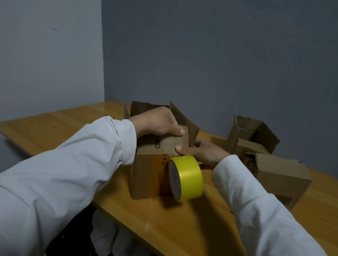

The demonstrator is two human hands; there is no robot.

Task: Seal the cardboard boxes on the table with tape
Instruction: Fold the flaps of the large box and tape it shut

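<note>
Brown cardboard makes up the nearest box (149, 174), which is set on the wooden table (177, 228) close to its front edge, with a strip of amber tape (160, 175) seen down its front face. Its top flaps are being pressed down by both hands. The left hand (156, 121) is curled over the top from the left, thumb laid along a folded flap. The right hand (204, 152) is brought in from the right, with thumb and fingers pinched on the flap's edge at the box's near right corner. A yellow tape roll (186, 178) is stood on its edge, touching the box's front right side, just below the right hand. A second box (186, 121), its flaps raised, is seen directly behind the first. Two more open boxes are placed well to the right: one (251, 137) towards the wall, another (280, 177) nearer. White sleeves (71, 161) are worn on both arms.
</note>
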